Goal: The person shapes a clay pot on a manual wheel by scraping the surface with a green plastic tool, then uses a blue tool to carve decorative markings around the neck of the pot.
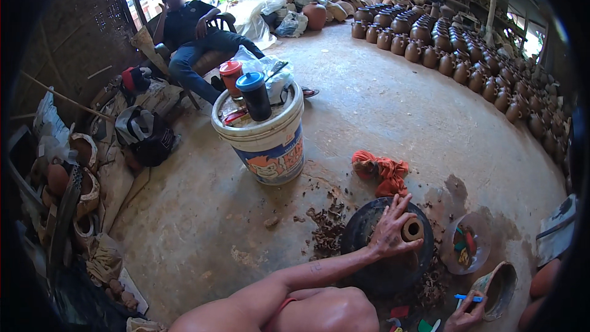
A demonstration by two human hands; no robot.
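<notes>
My left hand [392, 231] reaches over a round black turntable [362, 224]. Its thumb and palm curve around a small brown clay cylinder [412, 229] with a round hole in its top, while the upper fingers point past it. At the lower right edge, my right hand [465, 315] is closed on a small blue tool [469, 298]; the tool's exact kind is unclear. Close to that hand lies a pale-rimmed bowl [505, 283], tilted. Beside the turntable, a translucent basin [450, 261] contains red, green and yellow small items.
Clay shavings [329, 227] litter the floor, and an orange cloth [387, 172] lies beyond the turntable. A white bucket [264, 141] carries two lidded cups. Someone sits in a chair [222, 21] behind it. Rows of brown jugs [430, 56] fill the far right; bags and pottery line the left.
</notes>
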